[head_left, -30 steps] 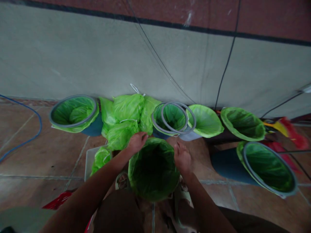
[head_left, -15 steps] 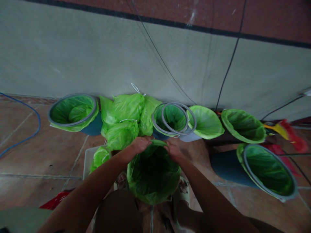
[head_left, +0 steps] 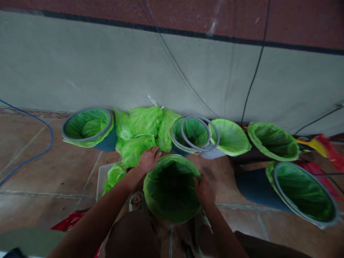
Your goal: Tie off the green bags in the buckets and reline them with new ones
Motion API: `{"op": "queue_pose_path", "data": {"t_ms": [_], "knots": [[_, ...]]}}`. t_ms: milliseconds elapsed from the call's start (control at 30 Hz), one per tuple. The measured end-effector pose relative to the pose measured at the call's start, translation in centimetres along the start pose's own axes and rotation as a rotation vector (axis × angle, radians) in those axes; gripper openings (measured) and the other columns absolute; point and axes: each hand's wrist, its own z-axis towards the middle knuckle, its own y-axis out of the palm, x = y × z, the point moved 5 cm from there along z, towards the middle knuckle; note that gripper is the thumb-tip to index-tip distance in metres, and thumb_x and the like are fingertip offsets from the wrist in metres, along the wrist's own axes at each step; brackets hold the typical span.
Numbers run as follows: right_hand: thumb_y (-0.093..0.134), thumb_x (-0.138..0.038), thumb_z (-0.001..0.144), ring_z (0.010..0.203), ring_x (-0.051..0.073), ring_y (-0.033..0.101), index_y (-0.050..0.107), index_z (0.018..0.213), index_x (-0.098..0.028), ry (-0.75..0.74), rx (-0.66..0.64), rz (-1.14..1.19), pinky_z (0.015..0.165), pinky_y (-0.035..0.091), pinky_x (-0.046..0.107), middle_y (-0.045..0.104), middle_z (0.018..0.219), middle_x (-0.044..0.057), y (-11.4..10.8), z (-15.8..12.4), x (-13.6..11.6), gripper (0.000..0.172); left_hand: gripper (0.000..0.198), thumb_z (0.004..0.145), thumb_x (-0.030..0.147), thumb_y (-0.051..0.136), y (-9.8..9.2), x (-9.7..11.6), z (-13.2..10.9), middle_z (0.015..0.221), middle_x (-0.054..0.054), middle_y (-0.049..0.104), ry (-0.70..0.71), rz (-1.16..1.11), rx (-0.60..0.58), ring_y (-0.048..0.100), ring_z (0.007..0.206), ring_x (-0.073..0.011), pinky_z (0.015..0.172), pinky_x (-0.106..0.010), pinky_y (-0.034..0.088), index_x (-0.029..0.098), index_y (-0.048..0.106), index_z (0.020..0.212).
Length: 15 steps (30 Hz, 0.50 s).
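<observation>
- Head view: fingers of the right hand (head_left: 204,190) clamp the right edge of a round bin lined with a bright green plastic bag (head_left: 172,190), which stands on the floor directly before the person.
- Fingers of the left hand (head_left: 147,160) lie on the bin's far-left rim; whether they pinch the liner cannot be told.
- Knotted green plastic sacks (head_left: 139,130) sit just beyond the left hand.
- Grey-ringed, green-lined bins (head_left: 86,125) stand along the grey wall (head_left: 107,64).
</observation>
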Motion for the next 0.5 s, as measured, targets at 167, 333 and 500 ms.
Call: {"op": "queue_pose_path", "data": {"t_ms": [167,333,500], "knots": [[0.031,-0.031,0.1,0.113,0.025,0.061,0.058,0.129,-0.012,-0.296,0.167,0.03,0.097,0.045,0.036,0.065,0.124,0.016,-3.7,1.9,-4.1,0.044,0.033,0.1,0.032,0.037,1.4,3.5,1.0,0.108,-0.006,0.069,0.21,-0.02,-0.066,0.064,0.103,-0.0169,0.095,-0.029,0.048,0.02,0.064,0.114],[0.038,-0.024,0.099,0.109,0.018,0.064,0.064,0.122,-0.018,-0.535,0.028,0.058,0.098,0.045,0.029,0.069,0.12,0.009,-3.6,6.1,-9.0,0.035,0.034,0.1,0.031,0.036,3.8,5.0,1.7,0.096,-0.009,0.071,0.259,0.112,-0.244,0.067,0.092,-0.0195,0.088,-0.031,0.05,0.017,0.066,0.102],[0.046,-0.028,0.097,0.1,0.02,0.066,0.063,0.123,-0.018,-0.545,-0.126,-0.102,0.091,0.044,0.029,0.072,0.113,0.011,-1.8,6.7,-9.8,0.032,0.027,0.098,0.028,0.043,4.7,4.7,1.5,0.105,-0.009,0.07,0.254,0.143,-0.281,0.066,0.098,-0.0183,0.088,-0.029,0.05,0.017,0.061,0.114]]}}
